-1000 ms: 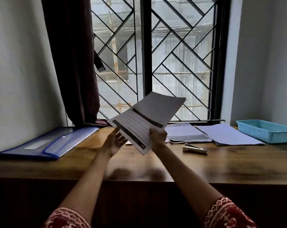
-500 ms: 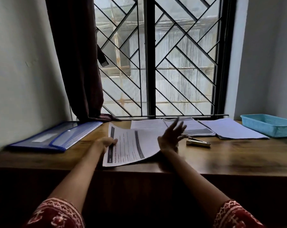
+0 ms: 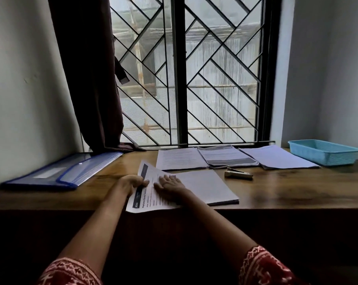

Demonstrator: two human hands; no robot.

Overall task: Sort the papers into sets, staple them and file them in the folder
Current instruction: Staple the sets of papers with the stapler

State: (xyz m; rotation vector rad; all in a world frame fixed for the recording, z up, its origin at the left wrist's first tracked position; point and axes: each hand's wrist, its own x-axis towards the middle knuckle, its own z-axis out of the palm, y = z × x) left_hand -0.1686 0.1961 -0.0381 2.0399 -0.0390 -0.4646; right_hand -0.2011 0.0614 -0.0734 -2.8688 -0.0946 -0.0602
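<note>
On the desk [image 3: 276,194], left hand [image 3: 131,183] grips sheet [image 3: 147,200], right hand [image 3: 170,183] flat.

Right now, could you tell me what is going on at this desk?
A person is sorting papers at a wooden desk by the window. The left hand grips the edge of a printed sheet lying near the front edge, while the right hand lies flat on it. Three piles sit by the window, a stapler lies untouched before them, and the blue folder waits on the left.
</note>
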